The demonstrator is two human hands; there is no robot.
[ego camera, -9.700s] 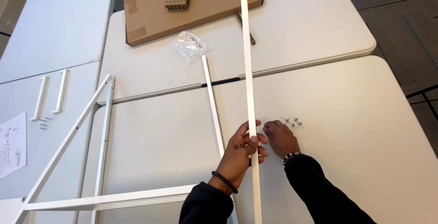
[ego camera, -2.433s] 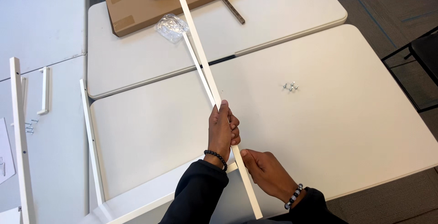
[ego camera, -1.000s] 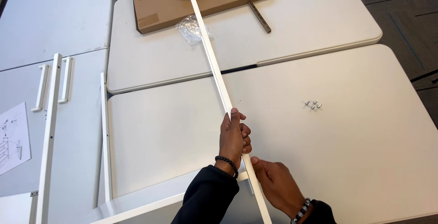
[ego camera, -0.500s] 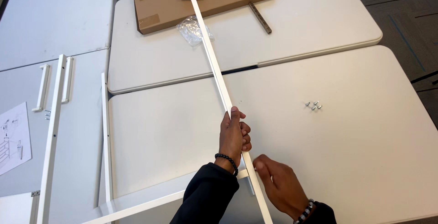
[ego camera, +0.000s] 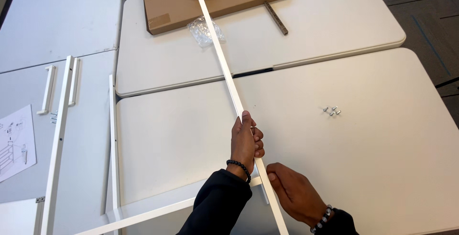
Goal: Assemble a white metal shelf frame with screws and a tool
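Two hands hold one long white bar [ego camera: 224,67]: the left hand [ego camera: 245,144] is wrapped tight around it, and the right hand [ego camera: 292,193] pinches it just below, near the table's [ego camera: 382,168] close edge. Far past the hands, the bar's top end lies over a brown box [ego camera: 181,0], with a clear bag [ego camera: 205,29] just beside it, and a few small screws [ego camera: 332,110] sit off to the right, well apart. Left of the hands, more white bars [ego camera: 113,139] lie along the table's edge, and open tabletop spreads on both sides.
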